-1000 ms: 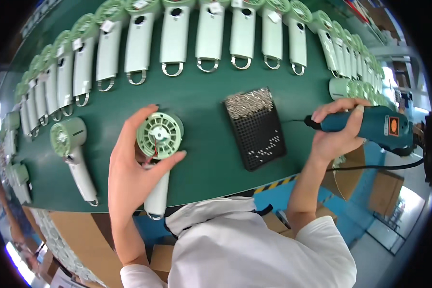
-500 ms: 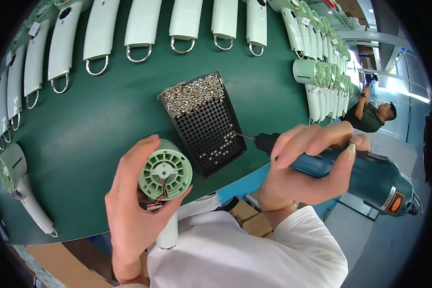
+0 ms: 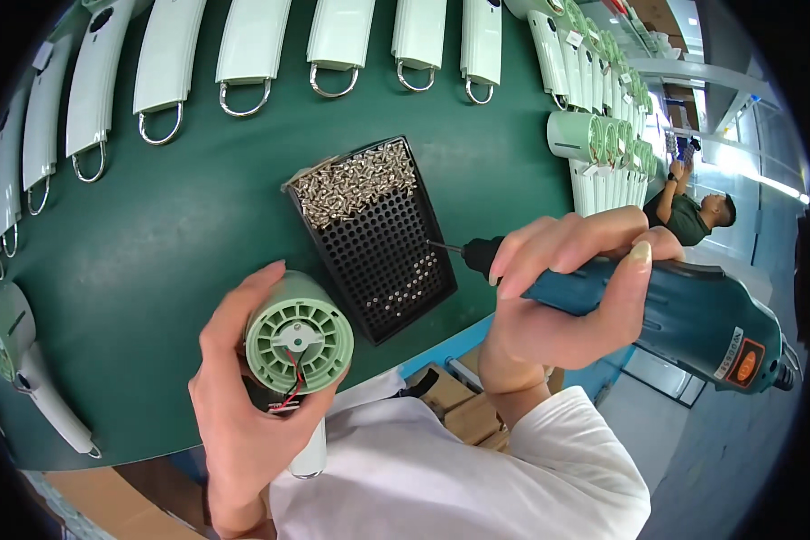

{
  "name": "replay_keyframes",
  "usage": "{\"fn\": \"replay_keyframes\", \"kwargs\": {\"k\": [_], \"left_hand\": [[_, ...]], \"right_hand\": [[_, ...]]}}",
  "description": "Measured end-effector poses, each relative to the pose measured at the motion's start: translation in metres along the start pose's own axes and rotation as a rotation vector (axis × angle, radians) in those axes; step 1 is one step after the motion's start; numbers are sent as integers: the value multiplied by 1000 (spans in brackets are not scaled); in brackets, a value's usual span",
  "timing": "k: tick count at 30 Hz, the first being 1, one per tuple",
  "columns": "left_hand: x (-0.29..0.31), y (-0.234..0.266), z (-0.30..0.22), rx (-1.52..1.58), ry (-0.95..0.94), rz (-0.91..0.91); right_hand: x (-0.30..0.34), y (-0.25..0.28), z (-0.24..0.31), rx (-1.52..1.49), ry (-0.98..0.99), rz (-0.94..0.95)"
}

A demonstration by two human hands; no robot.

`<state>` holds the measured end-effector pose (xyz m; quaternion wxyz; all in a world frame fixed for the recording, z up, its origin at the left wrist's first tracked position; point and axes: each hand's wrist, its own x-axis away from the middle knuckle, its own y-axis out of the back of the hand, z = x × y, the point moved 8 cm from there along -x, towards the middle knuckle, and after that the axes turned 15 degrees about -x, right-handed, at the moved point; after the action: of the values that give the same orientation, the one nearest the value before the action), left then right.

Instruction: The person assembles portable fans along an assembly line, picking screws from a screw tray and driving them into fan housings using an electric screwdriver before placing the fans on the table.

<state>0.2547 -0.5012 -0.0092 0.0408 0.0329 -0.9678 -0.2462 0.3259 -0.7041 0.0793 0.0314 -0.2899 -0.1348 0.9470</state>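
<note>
My left hand (image 3: 229, 378) is wrapped round the round head of a light green hair dryer (image 3: 299, 337). Its vaned end faces up, with red and black wires coming out near my thumb and a white handle below. In my right hand (image 3: 585, 288) is a blue electric screwdriver (image 3: 684, 310), its thin bit reaching left over a black perforated tray (image 3: 355, 256). The bit's tip is by the holes near the tray's right side; whether it bears a screw is too small to tell. Loose silver screws (image 3: 355, 184) heap at the tray's far end, and several stand in the near holes.
White dryer handles (image 3: 252, 40) with metal loops line the far and left sides of the green table (image 3: 180, 261). More dryers (image 3: 594, 135) stand in rows at the right. One dryer (image 3: 49, 387) lies at left. Cardboard boxes (image 3: 468, 414) sit below the edge; another person (image 3: 693, 211) is beyond.
The screwdriver has shifted slightly left and away from me, its tip now further over the tray. My left hand and the dryer sit a little lower and further left in the view.
</note>
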Motion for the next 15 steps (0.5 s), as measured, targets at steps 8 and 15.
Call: {"fn": "replay_keyframes", "kwargs": {"k": [8,15], "left_hand": [[3,-3,3,40,-21,95],[3,4,-3,-177,-80,78]], "right_hand": [[1,-11,1,87,7,65],[3,-7,9,53,38,-21]]}}
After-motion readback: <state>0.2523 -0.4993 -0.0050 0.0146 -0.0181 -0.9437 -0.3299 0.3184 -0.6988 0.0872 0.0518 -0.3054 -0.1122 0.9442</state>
